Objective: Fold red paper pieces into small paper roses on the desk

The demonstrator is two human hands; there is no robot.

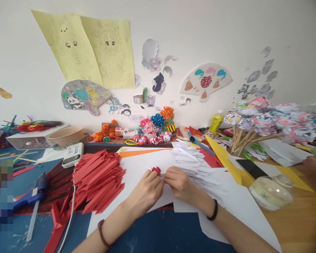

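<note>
A small red paper flower [156, 170] shows above the fingers of my left hand [148, 189], which is closed around its base. My right hand [181, 183] is pinched at the same spot, its fingertips meeting those of the left; what it grips there is hidden. Both hands are over white paper sheets [139, 163]. Left of them lies a big pile of folded red paper strips [100, 179]. Folded white paper strips [192, 158] are heaped just beyond and to the right of my right hand.
At the left lie a blue glue gun [38, 191] and a white power bank [73, 154] with a cable. On the right are a phone [251, 169], a clear bottle [271, 193] and a bunch of paper flowers [265, 119]. Another person's hand [314, 168] shows at the right edge.
</note>
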